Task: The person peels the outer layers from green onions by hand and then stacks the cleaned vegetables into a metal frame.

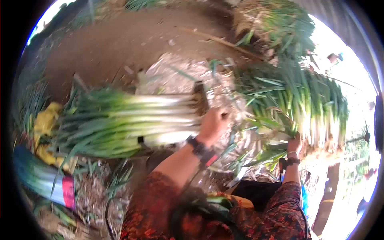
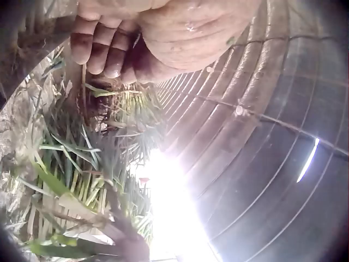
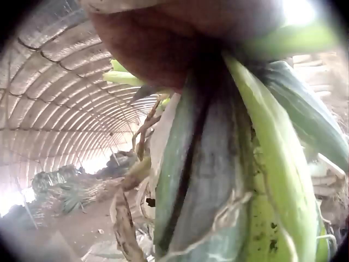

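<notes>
My left hand (image 1: pixel 214 125) is beside the root ends of a neat row of leeks (image 1: pixel 160 116), whose white shafts point toward it. In the left wrist view its fingers (image 2: pixel 102 48) are loosely bent, with nothing seen between them. On the other side, my right hand (image 1: pixel 295 145) grips a bunch of loose leek leaves (image 1: pixel 276 138). The right wrist view shows these broad green leaves (image 3: pixel 218 180), some with dry brown strips, hanging from under the palm. Behind that hand, more leeks (image 1: pixel 316 108) stand in a row with soil on their roots.
At lower left lies a leek bundle with a red band (image 1: pixel 68 191), near a yellow cloth or bag (image 1: pixel 48 120). Leaf scraps (image 1: pixel 236 160) litter the ground around my arms. Another heap of leeks (image 1: pixel 276 24) is farther back, beside bare soil (image 1: pixel 120 44). A ribbed tunnel roof (image 3: pixel 71 93) arches overhead.
</notes>
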